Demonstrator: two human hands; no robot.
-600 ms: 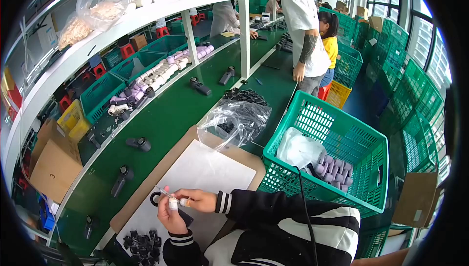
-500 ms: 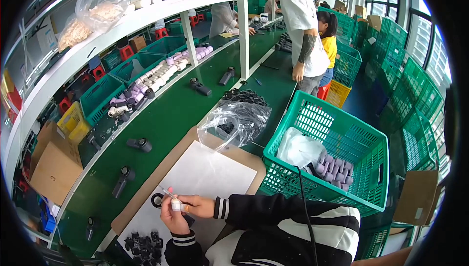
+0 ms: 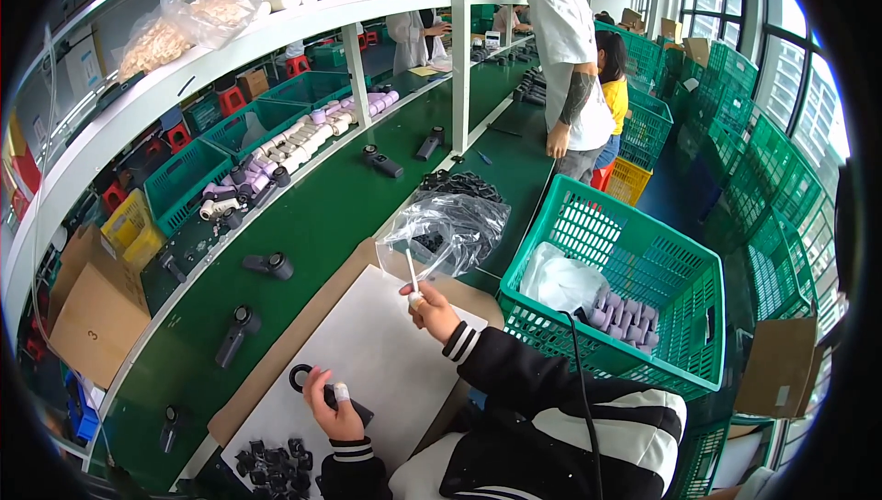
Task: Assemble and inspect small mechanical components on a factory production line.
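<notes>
In my right hand [image 3: 430, 313], a slim whitish stick [image 3: 412, 266] points up and away, over the near edge of a clear plastic bag [image 3: 459, 229]. What kind of tool it is cannot be made out. A dark handheld device with a ring-shaped head [image 3: 299, 376] lies on the white sheet [image 3: 386, 353]. Over its body is my left hand [image 3: 338, 415], thumb and fingers apart; whether they touch the device is unclear. White coverings show on a digit of each hand. Small black parts [image 3: 274, 466] lie heaped near my left forearm.
A green crate [image 3: 616, 362] with lilac parts and a white bag stands at my right. Dark devices [image 3: 237, 335] lie along the green bench [image 3: 303, 303] on the left. A black cable [image 3: 579, 371] hangs before my right arm. A person in white [image 3: 570, 50] stands beyond the crate.
My hands have parted. The right one has moved up and to the right with the stick, while the left has opened over the dark device, which lies where it was.
</notes>
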